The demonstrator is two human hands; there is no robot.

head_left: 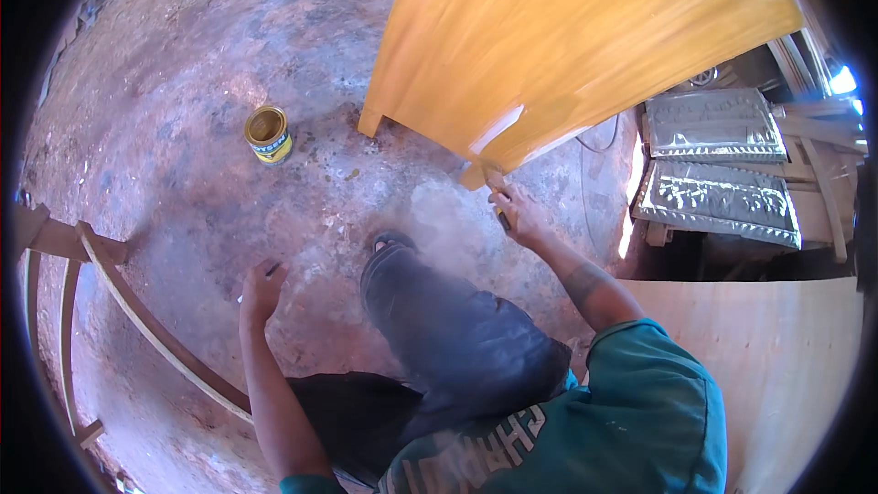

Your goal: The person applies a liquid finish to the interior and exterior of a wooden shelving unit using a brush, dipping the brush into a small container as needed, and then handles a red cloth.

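We are looking down on a rough, reddish-brown concrete floor (183,110), mottled with grey patches and pale dust, in what appears to be a woodworking yard lit by hard sun. A large glossy orange-yellow wooden panel (567,37) stands on the floor on short feet, its lower edge running as a long axis from its left foot down to the right. Our right hand (519,216) is at that edge, fingers curled tight round a small dark-handled brush (498,201) whose pale bristle end points up and left, touching the wood near the panel's second foot. Our left hand (262,290) rests low near the floor, fingers loosely closed on a thin dark stick-like thing (272,269) that we cannot make out. Our bent leg in dark blue trousers (448,329) lies between the two hands. An open round yellow tin (268,135) stands upright on the floor, well apart from the panel's left foot. A curved wooden frame (137,311) lies at the left, embossed silvery metal sheets (718,192) at the right, and a pale plywood sheet (777,357) beneath them.
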